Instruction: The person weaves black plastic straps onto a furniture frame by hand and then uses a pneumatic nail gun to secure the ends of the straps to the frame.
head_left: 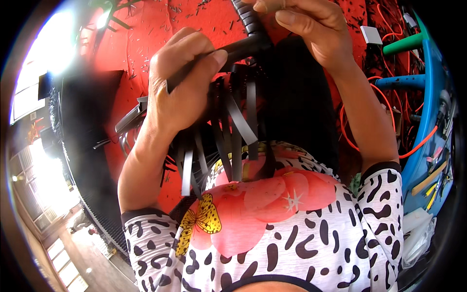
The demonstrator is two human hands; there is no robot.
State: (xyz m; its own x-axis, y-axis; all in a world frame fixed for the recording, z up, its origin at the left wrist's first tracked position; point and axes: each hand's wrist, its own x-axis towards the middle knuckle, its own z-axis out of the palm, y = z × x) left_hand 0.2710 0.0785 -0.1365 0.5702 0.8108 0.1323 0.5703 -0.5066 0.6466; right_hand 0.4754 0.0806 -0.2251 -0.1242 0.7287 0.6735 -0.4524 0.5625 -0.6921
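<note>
My left hand (182, 80) is closed around a dark bar (243, 49), its thumb lying along the near side. At its right end the bar meets a black tube (248, 19) wound with ribbed bands. Several flat black strips (241, 119) hang loose below the bar toward my shirt. Up at the top edge is my right hand (316, 34), fingers curled, with the thumb and a fingertip beside the wound tube. The picture's edge cuts off part of that hand, and I cannot make out what is in its fingers.
Black scraps litter the red floor covering (131, 29). To the right stands a blue stool-like piece (421, 117) with tools in it and a green leg (404, 44). An orange cord (348, 131) loops near my right arm. A white block (371, 35) lies beyond.
</note>
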